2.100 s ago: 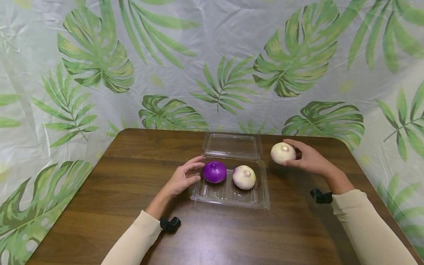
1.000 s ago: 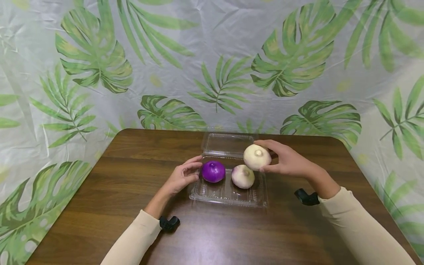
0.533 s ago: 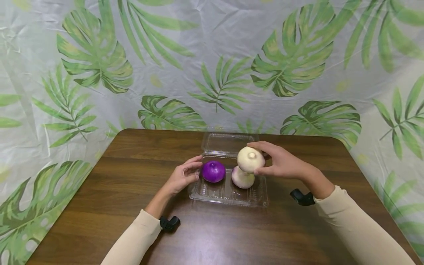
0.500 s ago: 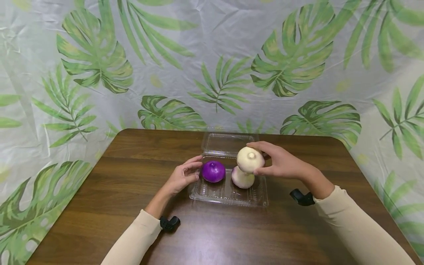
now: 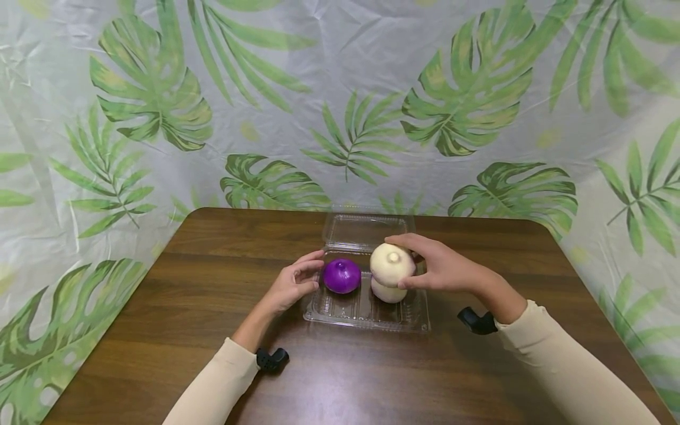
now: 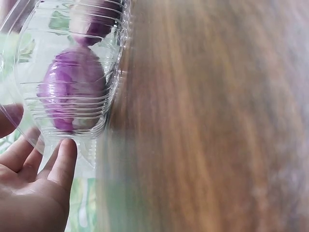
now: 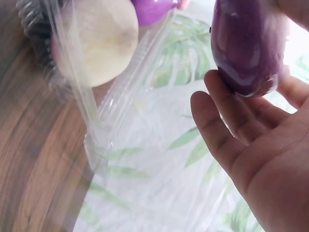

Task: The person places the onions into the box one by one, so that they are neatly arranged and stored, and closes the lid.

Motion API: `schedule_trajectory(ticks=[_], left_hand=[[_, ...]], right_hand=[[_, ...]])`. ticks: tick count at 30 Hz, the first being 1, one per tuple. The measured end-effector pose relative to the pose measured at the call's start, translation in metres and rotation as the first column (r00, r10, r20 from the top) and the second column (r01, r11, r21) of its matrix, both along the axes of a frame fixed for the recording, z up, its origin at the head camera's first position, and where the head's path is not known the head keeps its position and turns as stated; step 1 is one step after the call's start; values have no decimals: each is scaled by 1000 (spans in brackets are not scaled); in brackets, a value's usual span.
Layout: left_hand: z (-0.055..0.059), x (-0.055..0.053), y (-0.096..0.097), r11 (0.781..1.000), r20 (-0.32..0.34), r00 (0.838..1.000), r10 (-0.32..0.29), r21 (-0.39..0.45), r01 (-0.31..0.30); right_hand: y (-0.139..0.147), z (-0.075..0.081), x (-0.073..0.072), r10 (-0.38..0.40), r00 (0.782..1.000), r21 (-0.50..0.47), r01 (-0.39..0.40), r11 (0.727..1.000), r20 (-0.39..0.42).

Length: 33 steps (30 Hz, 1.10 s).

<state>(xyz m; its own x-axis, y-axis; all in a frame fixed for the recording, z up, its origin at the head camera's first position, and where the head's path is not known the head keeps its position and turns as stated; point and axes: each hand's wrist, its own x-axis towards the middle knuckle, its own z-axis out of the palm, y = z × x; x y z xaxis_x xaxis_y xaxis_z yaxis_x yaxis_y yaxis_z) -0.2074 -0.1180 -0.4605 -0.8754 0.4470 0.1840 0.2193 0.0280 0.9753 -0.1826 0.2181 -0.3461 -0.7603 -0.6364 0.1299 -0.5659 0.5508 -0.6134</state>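
In the head view, my right hand [image 5: 443, 265] grips a white turnip [image 5: 392, 263] by its sides, above the right half of a clear plastic clamshell box [image 5: 361, 324]. The right wrist view shows purple on this turnip's underside [image 7: 244, 53]. Below it, partly hidden, a second whitish turnip [image 5: 388, 293] lies in the box. A glossy purple turnip-like vegetable [image 5: 342, 276] sits in the left half. Beside the box's left wall is my left hand [image 5: 289, 288], its fingers loosely spread; in the left wrist view a fingertip [image 6: 68, 146] lies close to or against the plastic.
The box's clear lid [image 5: 368, 229] lies folded back towards the far edge of the brown wooden table [image 5: 329, 378]. Behind the table hangs a leaf-patterned sheet [image 5: 361, 71]. A black wrist camera [image 5: 273, 359] is on the left wrist and another [image 5: 477, 321] on the right.
My right hand has carried the gripped turnip leftward from right of the box, then a little lower over the second turnip, covering more of it. The left hand has barely moved.
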Motion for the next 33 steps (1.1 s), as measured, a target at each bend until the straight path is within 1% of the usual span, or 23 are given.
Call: schedule_trajectory(ticks=[7,14,23,28,33], left_hand=[[-1,1,0,1000,-6,1000,7,-8,-7],[0,1,0,1000,-3,1000,10,-5,-10],[0,1,0,1000,-2,1000,-1,-4,1],[0,1,0,1000,-6,1000,-1,-16,1],[0,1,0,1000,-19,1000,5,-29,-6]], right_hand=[[-7,-4,4,41,999,-12,-40,999,13],[-14,-11,6,55,998,-11,-55,998,34],[-20,-22,9,83,996,30,-82,996,-33],[-22,-25,10,86,996,41,-84,996,-29],[-24,-28,10,89,996,42,-89,995,-6]])
